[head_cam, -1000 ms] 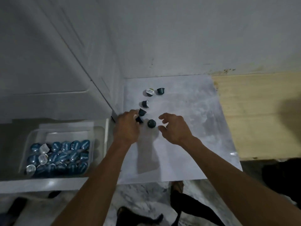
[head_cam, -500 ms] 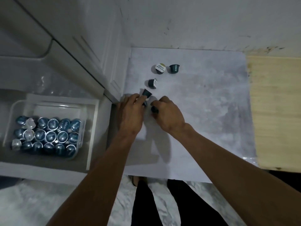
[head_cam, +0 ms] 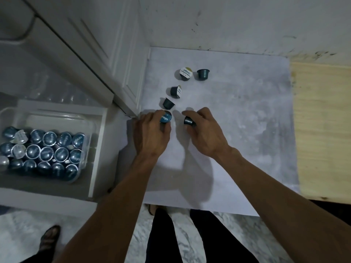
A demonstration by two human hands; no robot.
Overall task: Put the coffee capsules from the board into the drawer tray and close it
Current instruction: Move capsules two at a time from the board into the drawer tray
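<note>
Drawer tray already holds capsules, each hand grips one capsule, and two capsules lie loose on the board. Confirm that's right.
Not quite: the head view shows four capsules loose on the board, not two. The left hand and right hand each grip a capsule, and the drawer tray already holds capsules.

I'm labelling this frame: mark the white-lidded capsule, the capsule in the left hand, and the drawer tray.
White-lidded capsule (head_cam: 186, 72), head view, on its lid.
Capsule in left hand (head_cam: 165, 118), head view, on its blue lid.
Drawer tray (head_cam: 90, 130), head view, on its clear right wall.

Capsules (head_cam: 186, 73) on board (head_cam: 247, 130), right of open drawer tray (head_cam: 95, 130).
</note>
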